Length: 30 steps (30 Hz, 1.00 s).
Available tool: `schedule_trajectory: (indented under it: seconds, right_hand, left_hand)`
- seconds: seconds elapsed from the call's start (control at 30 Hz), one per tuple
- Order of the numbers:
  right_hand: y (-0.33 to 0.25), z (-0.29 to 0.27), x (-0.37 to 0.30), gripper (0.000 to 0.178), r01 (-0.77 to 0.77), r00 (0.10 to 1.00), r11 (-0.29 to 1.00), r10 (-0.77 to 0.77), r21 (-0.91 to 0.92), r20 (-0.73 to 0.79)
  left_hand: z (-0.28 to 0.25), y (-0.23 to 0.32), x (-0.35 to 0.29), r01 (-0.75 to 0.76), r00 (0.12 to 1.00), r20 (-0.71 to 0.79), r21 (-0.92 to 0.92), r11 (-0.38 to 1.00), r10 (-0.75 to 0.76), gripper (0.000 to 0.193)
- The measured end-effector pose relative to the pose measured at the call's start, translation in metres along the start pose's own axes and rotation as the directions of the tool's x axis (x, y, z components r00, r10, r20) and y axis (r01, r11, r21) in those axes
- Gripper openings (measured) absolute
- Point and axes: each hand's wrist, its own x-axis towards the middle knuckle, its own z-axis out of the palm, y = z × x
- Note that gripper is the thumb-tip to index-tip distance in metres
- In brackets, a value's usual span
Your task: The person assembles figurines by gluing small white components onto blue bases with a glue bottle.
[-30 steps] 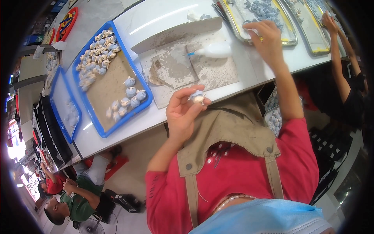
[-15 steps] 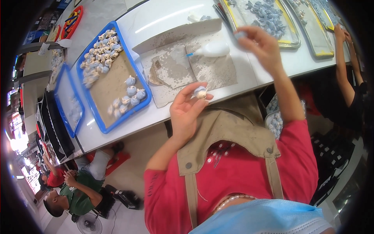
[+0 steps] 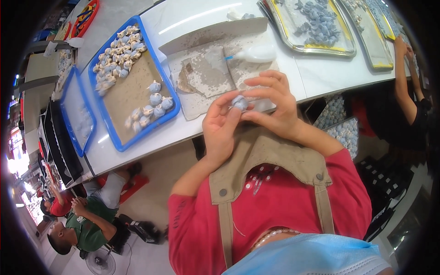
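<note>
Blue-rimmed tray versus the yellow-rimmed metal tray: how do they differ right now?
The blue-rimmed tray lies at the person's left with a tan liner; the yellow-rimmed metal tray lies farther off at the right, shiny inside. The blue-rimmed tray holds pale figurines, massed at the far end with a few near the middle; the yellow-rimmed metal tray holds a loose heap of blue-grey pieces. Both rest on the white table and are untouched by the hands.

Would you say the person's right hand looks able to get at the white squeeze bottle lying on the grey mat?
Probably yes: the white squeeze bottle lies uncovered on the grey mat just beyond the right hand, with nothing between, though both hands now pinch a small pale blue figurine.
</note>
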Motion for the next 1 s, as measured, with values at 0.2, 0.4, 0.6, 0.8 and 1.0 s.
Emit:
schedule_trajectory:
  seconds: [0.2,0.4,0.6,0.8,1.0]
  right_hand:
    - [-0.002,0.003,-0.006,0.022,0.121,0.99,0.969,-0.134,-0.216,-0.044]
    - [-0.017,0.003,-0.004,0.015,0.108,0.99,0.961,-0.127,-0.254,-0.058]
    - [-0.015,-0.005,0.0,0.015,0.171,0.983,0.944,-0.182,-0.282,-0.011]
    - [-0.008,-0.012,0.002,0.016,0.197,0.98,0.947,-0.2,-0.252,0.012]
    - [0.004,-0.017,0.012,0.027,0.115,0.992,0.993,-0.116,0.026,0.04]
  left_hand:
    - [-0.004,-0.001,-0.004,-0.033,0.999,-0.027,0.089,0.995,0.036,0.038]
    - [-0.002,0.001,-0.006,-0.063,0.997,-0.031,0.238,0.969,0.072,0.035]
    - [0.001,0.004,-0.008,-0.08,0.996,-0.012,0.346,0.935,0.09,0.032]
    - [0.003,0.003,-0.006,-0.121,0.991,0.002,0.397,0.91,0.131,0.029]
    - [-0.002,0.001,-0.003,-0.249,0.969,0.11,0.406,0.88,0.223,0.032]
